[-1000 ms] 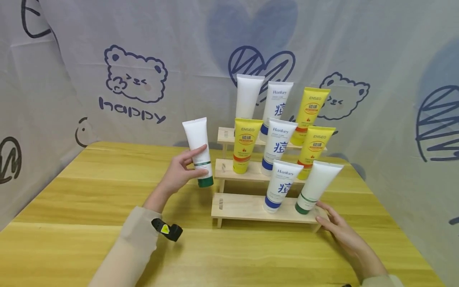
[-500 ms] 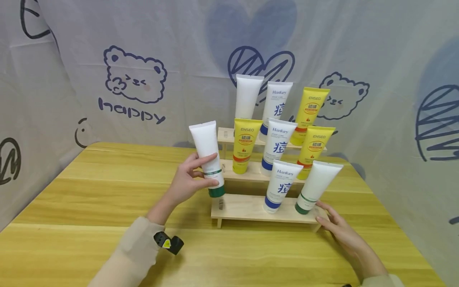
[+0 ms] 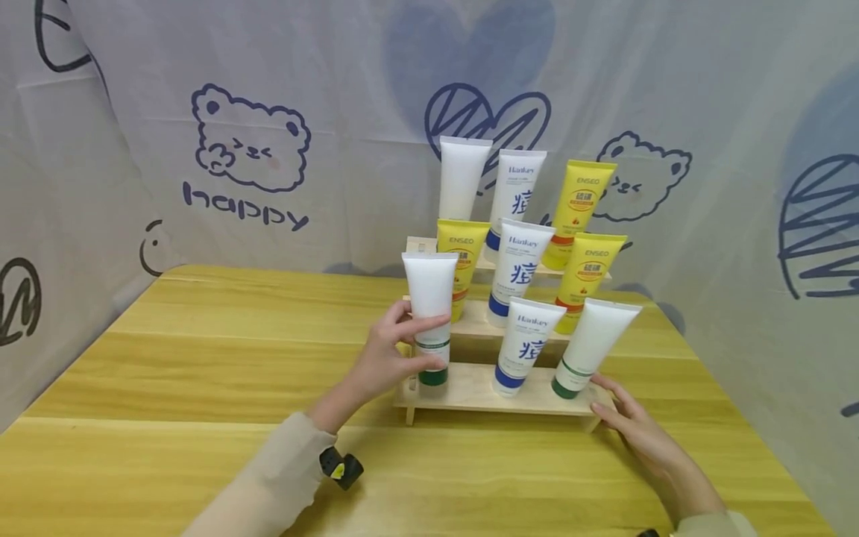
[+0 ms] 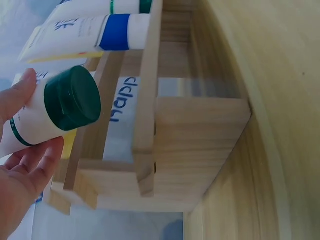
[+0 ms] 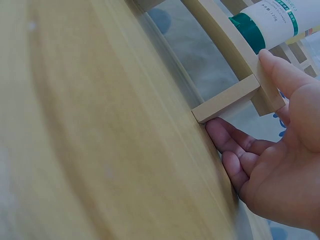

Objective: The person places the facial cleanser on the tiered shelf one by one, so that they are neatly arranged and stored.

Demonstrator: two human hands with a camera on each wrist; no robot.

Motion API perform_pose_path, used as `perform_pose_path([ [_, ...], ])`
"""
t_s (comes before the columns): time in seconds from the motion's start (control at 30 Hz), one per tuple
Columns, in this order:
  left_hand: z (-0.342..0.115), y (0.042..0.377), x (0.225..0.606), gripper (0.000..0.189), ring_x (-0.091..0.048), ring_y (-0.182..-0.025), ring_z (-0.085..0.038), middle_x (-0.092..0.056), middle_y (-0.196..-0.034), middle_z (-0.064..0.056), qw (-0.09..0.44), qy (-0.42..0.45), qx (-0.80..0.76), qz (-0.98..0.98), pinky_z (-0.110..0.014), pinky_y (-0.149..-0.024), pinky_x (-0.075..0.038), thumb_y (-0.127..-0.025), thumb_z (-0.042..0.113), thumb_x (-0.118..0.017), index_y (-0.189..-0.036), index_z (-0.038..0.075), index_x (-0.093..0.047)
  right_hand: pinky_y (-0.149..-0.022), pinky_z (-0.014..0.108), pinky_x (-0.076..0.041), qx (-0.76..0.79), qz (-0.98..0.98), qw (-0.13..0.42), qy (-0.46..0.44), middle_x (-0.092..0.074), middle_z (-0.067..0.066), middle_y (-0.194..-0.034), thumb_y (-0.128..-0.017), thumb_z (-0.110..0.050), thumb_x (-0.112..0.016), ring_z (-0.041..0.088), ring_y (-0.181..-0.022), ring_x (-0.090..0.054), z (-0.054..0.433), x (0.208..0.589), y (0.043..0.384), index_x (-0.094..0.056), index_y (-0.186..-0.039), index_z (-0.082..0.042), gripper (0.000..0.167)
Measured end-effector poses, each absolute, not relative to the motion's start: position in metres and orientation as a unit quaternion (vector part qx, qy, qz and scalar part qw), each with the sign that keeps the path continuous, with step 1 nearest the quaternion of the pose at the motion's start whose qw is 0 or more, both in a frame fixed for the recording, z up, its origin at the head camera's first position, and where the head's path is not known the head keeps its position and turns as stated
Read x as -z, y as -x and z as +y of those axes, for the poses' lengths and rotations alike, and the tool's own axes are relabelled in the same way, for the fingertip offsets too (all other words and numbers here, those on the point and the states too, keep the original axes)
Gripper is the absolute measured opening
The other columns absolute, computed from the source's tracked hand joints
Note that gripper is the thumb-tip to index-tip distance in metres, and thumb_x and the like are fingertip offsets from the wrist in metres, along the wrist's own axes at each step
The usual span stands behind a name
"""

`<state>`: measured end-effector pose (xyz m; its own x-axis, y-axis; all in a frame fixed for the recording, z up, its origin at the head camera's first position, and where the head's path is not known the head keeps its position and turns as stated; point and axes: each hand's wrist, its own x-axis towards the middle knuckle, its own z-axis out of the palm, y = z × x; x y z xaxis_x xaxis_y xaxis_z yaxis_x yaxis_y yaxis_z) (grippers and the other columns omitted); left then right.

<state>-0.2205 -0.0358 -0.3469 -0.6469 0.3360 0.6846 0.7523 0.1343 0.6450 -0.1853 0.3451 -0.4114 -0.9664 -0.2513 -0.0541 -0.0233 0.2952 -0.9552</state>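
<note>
My left hand (image 3: 396, 356) grips a white squeeze tube with a green cap (image 3: 431, 287) between thumb and fingers. The tube stands nearly upright, cap down, over the left end of the lowest step of a wooden display rack (image 3: 463, 395). In the left wrist view a gap shows between the green cap (image 4: 75, 97) and the step's plank (image 4: 149, 100). At the rack's lower right end, my right hand (image 3: 640, 432) holds the end of the bottom step. In the right wrist view its thumb lies along the plank and its fingers curl by the rack's leg (image 5: 227, 100).
On the bottom step stand a blue-banded white tube (image 3: 528, 347) and another green-capped tube (image 3: 596, 347). The steps behind hold more tubes, including a yellow one (image 3: 590, 272) and a white one (image 3: 463, 179). The rack sits on a wooden table (image 3: 221, 358) before a printed cloth (image 3: 362, 97).
My left hand has carried the green-capped tube right and down, from beside the rack to over its bottom step, turning it more upright. The right hand stays at the rack's end.
</note>
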Motion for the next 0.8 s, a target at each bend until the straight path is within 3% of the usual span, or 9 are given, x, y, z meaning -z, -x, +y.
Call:
perform_pose_path([
  [0.27,-0.022,0.221,0.354,0.051,-0.048,-0.089,-0.022,-0.047,-0.109,-0.016,0.225,0.422,0.469,-0.743,-0.025,-0.069,-0.047,-0.06,0.0,-0.08,-0.108,0.004,-0.065,-0.092,0.068,-0.001,0.588,0.798,0.1,0.085,0.007,0.024,-0.145,-0.095,-0.017,-0.044,0.048,-0.124,0.016,0.346,0.411,0.186,-0.024,-0.136,-0.004,0.047],
  [0.63,-0.01,0.22,0.366,0.05,-0.05,-0.094,-0.027,-0.045,-0.109,-0.019,0.258,0.445,0.401,-0.758,-0.028,-0.077,-0.048,-0.061,0.001,-0.08,-0.108,0.01,-0.066,-0.094,0.06,-0.017,0.579,0.806,0.092,0.079,0.003,0.026,-0.144,-0.095,-0.018,-0.044,0.05,-0.125,0.007,0.345,0.413,0.184,-0.025,-0.135,-0.005,0.046],
  [0.8,-0.01,0.218,0.368,0.05,-0.05,-0.096,-0.027,-0.044,-0.111,-0.019,0.267,0.442,0.376,-0.769,-0.03,-0.08,-0.048,-0.062,0.004,-0.079,-0.11,0.012,-0.065,-0.094,0.061,-0.015,0.582,0.804,0.094,0.08,0.005,0.025,-0.144,-0.095,-0.018,-0.044,0.05,-0.125,0.009,0.345,0.412,0.184,-0.026,-0.135,-0.005,0.046],
])
